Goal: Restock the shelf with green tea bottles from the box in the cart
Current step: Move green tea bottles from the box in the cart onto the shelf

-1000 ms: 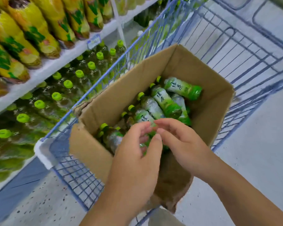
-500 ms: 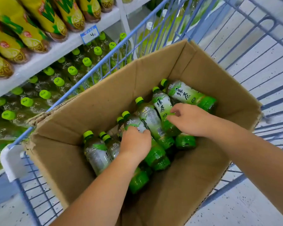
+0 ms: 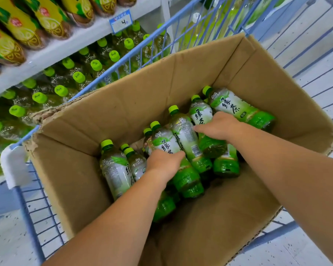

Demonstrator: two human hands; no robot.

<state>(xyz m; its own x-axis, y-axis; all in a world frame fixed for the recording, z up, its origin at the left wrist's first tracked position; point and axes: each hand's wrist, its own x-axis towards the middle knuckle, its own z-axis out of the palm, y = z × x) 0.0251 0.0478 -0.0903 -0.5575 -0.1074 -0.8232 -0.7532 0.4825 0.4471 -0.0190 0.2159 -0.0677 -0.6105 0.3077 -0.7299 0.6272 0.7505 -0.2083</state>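
Note:
An open cardboard box (image 3: 135,104) stands in a blue wire cart (image 3: 33,204). Several green tea bottles with green caps lie in it. My left hand (image 3: 162,164) grips one bottle (image 3: 166,143) round its middle, fingers curled under it. My right hand (image 3: 219,126) closes round a bottle (image 3: 201,112) further right, its lower part showing below the hand. Another bottle (image 3: 238,107) lies at the box's far right, untouched. The shelf (image 3: 52,48) at the left holds rows of green-capped bottles (image 3: 79,77).
Yellow-labelled bottles (image 3: 46,18) lie on the upper shelf above a price tag (image 3: 120,21). The cart's wire side (image 3: 161,48) runs between box and shelf. Speckled floor (image 3: 8,237) shows at the lower left and right.
Both hands went from above the box down into it and onto bottles. In the last half second the view drew nearer and the hands barely moved.

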